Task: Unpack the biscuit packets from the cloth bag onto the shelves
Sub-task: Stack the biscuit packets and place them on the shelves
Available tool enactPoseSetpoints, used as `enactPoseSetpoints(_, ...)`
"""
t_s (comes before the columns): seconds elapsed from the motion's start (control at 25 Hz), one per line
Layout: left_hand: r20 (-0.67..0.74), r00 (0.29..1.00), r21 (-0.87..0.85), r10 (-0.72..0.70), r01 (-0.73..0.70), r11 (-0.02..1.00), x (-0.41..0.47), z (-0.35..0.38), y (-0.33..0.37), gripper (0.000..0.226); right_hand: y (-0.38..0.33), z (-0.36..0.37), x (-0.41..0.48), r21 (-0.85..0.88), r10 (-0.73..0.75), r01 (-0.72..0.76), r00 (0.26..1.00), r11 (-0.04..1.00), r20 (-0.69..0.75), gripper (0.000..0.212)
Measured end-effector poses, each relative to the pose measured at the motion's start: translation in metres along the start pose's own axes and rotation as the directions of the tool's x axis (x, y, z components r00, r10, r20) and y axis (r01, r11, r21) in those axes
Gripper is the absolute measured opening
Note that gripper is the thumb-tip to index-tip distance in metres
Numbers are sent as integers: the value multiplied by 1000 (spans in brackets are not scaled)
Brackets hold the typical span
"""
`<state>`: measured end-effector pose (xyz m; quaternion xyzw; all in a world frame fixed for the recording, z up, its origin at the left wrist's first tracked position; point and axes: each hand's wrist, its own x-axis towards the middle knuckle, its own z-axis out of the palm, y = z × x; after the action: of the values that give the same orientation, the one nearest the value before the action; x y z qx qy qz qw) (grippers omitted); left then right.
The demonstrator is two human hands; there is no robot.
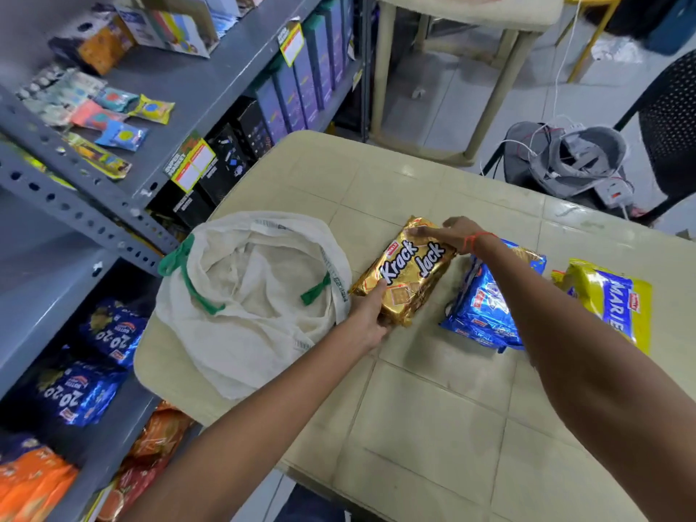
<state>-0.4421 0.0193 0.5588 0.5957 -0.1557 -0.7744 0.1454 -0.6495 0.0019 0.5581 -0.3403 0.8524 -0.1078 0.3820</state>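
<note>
A gold Krack Jack biscuit packet [410, 273] lies on the beige table [433, 408], gripped at both ends. My left hand [367, 318] holds its near end and my right hand [454, 233] its far end. To its left sits the white cloth bag [248, 307] with green handles, slumped open; I see nothing inside it. Right of the gold packet lies a blue biscuit packet [482, 307], partly under my right forearm, and further right a yellow Marie packet [610, 303]. The grey metal shelves [113, 205] stand along the left.
The lower shelves hold blue 20-20 packets [94, 367] and orange packets [34, 480]. Small sachets [124, 114] lie on an upper shelf, dark boxes [233, 160] on another. Beyond the table are a second table [489, 28], a black chair [670, 133] and a grey bag with cables [572, 160].
</note>
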Motion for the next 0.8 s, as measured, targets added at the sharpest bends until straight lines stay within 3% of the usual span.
enactPoseSetpoints(0.2,-31,992,-22,125,-126,992,-33,-22,15,38,-35,-5,-46,117,-30,29,1000,993,7,53)
enactPoseSetpoints(0.36,-46,965,-44,260,-262,964,-61,-58,41,49,-92,-6,-81,209,-164,163,986,964,-11,59)
enactPoseSetpoints(0.52,-109,925,-71,365,-374,925,-86,-135,70,58,-177,27,-137,130,-256,253,967,959,4,65)
enactPoseSetpoints(0.6,-203,877,-15,436,-448,894,-100,-184,84,73,-221,58,-166,64,-292,290,956,955,33,57)
enactPoseSetpoints(0.68,-325,799,58,506,-517,854,-102,-252,95,90,-268,104,-185,46,-358,356,932,933,52,68)
enactPoseSetpoints(0.8,-434,702,119,564,-576,809,-126,-348,101,83,-335,178,-224,75,-477,471,865,879,153,70)
